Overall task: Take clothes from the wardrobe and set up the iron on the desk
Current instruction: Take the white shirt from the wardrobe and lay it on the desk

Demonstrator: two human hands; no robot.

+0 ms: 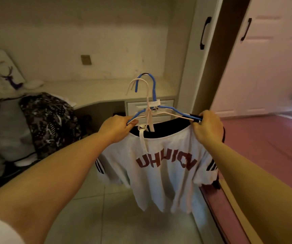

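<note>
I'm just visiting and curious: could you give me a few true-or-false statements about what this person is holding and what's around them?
1. Both hands, left hand and right hand, grip the hangers. True.
2. The T-shirt is plain black. False: it is white with red letters.
3. There are two hangers, one blue and one white. True.
4. The T-shirt lies flat on the desk. False: it hangs in the air on the hangers.

A pale built-in desk (106, 90) runs along the back wall, its front edge curving toward the left. At its back left corner a deer picture (6, 71) leans, with a small white object (34, 84) just beside it.
</note>
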